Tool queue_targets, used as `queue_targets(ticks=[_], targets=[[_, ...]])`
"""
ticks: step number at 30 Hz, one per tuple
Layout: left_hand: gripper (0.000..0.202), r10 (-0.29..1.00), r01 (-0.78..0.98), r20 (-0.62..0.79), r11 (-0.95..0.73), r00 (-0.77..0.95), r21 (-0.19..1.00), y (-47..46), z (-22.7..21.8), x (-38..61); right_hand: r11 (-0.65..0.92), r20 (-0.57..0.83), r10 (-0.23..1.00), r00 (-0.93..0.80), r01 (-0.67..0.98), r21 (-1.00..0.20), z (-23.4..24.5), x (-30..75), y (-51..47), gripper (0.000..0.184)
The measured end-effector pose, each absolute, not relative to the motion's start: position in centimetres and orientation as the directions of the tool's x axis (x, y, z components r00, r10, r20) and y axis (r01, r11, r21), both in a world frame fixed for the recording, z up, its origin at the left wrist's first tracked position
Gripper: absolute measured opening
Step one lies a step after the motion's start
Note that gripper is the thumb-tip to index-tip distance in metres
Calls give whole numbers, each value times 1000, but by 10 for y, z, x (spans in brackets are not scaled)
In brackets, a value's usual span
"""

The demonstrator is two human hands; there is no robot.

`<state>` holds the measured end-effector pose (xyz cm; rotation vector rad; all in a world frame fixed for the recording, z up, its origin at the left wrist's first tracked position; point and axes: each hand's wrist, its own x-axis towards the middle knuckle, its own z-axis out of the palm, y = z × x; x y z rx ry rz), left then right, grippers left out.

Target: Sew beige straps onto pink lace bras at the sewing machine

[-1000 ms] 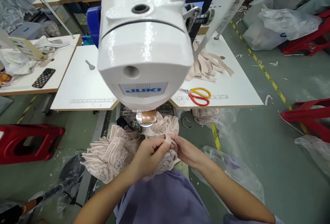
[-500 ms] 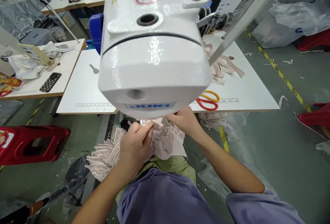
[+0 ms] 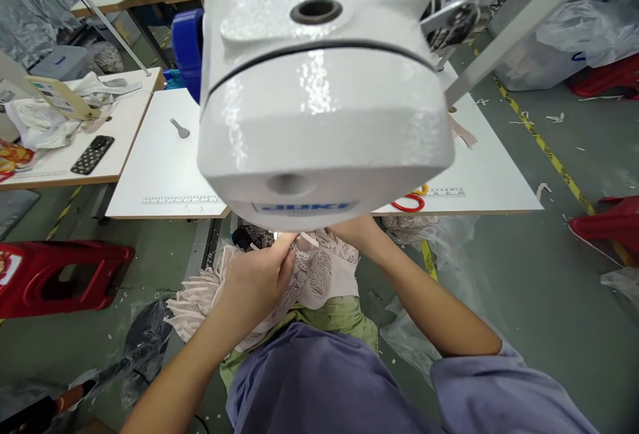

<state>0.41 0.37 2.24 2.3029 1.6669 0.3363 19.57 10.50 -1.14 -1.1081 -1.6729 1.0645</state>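
A white JUKI sewing machine head (image 3: 319,101) fills the middle of the view. Below it lies a pale pink lace garment (image 3: 319,277), bunched over my lap. My left hand (image 3: 254,281) is closed, pinching the lace and a thin strip at the machine's lower edge. My right hand (image 3: 357,229) reaches under the machine head from the right; its fingers are hidden behind the machine, touching the lace there.
White work tables (image 3: 160,168) stand behind the machine, with red and yellow scissors (image 3: 412,200) partly hidden, a ruler strip and a small grey tool (image 3: 180,129). A phone (image 3: 91,154) lies on the left table. Red stools (image 3: 60,274) and plastic bags (image 3: 574,34) stand around.
My head has moved closer, so the machine looms larger. Both hands rose with the lace from my lap to under the machine head; the right fingers have gone out of sight.
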Motion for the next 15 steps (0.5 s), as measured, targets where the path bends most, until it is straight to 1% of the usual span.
queue_targets(ticks=[1, 2, 5, 7, 9, 11, 13, 15], targets=[[43, 956, 872, 26, -279, 293, 402, 3, 24, 6, 296, 226, 940, -257, 282, -912, -12, 196, 105, 4], [41, 962, 844, 20, -248, 272, 475, 2, 25, 8, 331, 252, 931, -265, 320, -888, -12, 196, 105, 3], [33, 982, 693, -10, -124, 186, 710, -1, 27, 9, 353, 261, 923, -282, 354, -866, -11, 195, 106, 5], [28, 987, 615, -38, -69, 159, 785, -3, 27, 9, 345, 253, 926, -279, 355, -869, -9, 195, 106, 9], [27, 983, 593, -52, -65, 178, 803, -4, 28, 8, 326, 235, 932, -276, 351, -878, -7, 194, 106, 10], [28, 972, 613, -21, -130, 233, 779, -3, 29, 8, 300, 208, 938, -276, 352, -887, -5, 193, 106, 9], [30, 948, 651, 58, -259, 313, 713, -1, 28, 8, 274, 185, 945, -269, 346, -897, -3, 192, 106, 4], [31, 907, 677, 135, -390, 399, 624, 3, 26, 8, 241, 162, 953, -254, 317, -918, -2, 191, 106, 4]])
